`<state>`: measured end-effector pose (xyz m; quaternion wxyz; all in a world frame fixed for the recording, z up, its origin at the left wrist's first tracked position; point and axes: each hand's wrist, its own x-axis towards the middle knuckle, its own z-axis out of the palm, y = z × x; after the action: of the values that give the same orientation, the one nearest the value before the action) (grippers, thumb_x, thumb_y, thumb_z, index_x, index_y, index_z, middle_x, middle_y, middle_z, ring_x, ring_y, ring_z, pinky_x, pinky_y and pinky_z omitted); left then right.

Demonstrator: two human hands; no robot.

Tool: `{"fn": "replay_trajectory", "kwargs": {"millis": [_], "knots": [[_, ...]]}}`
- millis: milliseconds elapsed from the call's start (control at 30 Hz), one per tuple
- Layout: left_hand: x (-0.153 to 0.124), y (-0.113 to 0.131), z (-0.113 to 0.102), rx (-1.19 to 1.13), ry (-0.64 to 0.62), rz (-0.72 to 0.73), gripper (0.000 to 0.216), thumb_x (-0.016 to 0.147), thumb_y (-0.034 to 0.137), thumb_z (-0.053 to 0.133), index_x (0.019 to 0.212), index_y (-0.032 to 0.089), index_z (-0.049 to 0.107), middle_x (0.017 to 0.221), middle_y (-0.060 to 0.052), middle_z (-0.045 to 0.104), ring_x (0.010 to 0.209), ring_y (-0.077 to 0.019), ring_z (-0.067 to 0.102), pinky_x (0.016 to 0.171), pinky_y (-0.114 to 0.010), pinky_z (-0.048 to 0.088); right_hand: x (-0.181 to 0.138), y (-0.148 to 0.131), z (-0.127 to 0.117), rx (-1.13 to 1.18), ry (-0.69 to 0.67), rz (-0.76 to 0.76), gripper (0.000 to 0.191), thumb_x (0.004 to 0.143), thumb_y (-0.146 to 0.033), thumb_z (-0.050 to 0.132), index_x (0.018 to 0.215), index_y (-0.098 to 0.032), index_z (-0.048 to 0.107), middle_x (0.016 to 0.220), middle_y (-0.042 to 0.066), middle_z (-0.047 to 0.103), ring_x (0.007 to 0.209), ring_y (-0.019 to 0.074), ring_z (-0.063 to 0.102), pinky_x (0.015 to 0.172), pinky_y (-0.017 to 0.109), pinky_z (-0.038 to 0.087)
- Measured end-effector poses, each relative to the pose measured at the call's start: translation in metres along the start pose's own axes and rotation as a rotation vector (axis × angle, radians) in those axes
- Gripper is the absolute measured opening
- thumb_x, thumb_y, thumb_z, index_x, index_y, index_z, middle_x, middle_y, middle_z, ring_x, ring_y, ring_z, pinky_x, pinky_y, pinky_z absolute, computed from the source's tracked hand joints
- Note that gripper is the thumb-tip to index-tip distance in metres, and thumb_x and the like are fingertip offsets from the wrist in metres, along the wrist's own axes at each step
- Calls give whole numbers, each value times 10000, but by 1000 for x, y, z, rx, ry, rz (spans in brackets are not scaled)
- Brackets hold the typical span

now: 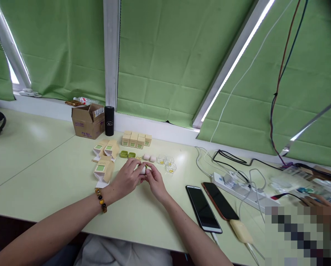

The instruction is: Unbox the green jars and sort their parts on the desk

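Note:
My left hand (129, 176), with a beaded bracelet (100, 200) on its wrist, is closed round a small white rounded piece (142, 170). The fingers of my right hand (154, 180) are closed on the same piece from the other side, where a dark yellowish bit shows; fingers hide most of it. Just beyond my hands are two green square cups (127, 154), small yellow bits (138, 157), two pale pinkish rounded pieces (149, 158) and several clear plastic cups (169, 162) with yellow inside. Left of my left hand lie opened brown paper boxes (103, 170) with green labels.
Small closed boxes (133, 140) stand farther back, near a black tumbler (109, 121) and a cardboard carton (88, 121). Two phones (204, 209) (220, 200), a power bank (241, 231), a power strip (240, 191) and cables lie right. Another person's hand (319, 201) is at far right.

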<state>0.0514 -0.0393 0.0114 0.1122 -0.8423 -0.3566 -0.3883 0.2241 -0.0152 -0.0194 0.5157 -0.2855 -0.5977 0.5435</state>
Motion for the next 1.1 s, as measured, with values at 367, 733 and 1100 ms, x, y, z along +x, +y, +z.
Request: {"fn": "replay_trajectory", "kwargs": {"millis": [367, 733, 1100], "knots": [[-3, -4, 2, 40, 14, 44, 312, 1030, 131, 487, 1322, 176, 585, 1142, -142, 646, 1052, -276, 613, 840, -432, 586, -8, -4, -2, -391, 31, -75, 449, 1051, -558, 473, 1370, -264, 589, 928, 44, 739, 741, 200, 690, 686, 339, 579], [-1, 0, 6, 8, 20, 49, 299, 1034, 105, 433, 1299, 159, 561, 1052, -116, 621, 975, -251, 588, 785, -382, 560, -9, -6, 4, -443, 92, -140, 478, 1069, -526, 419, 1384, -251, 650, 895, 54, 742, 732, 205, 693, 729, 349, 587], [-1, -9, 8, -133, 84, -38, 315, 1031, 139, 483, 1335, 173, 558, 1195, -147, 603, 1126, -277, 598, 961, -479, 576, -5, -15, -5, -436, 33, -193, 487, 1016, -464, 577, 1458, -261, 607, 911, 37, 697, 784, 199, 647, 804, 377, 569]]}}
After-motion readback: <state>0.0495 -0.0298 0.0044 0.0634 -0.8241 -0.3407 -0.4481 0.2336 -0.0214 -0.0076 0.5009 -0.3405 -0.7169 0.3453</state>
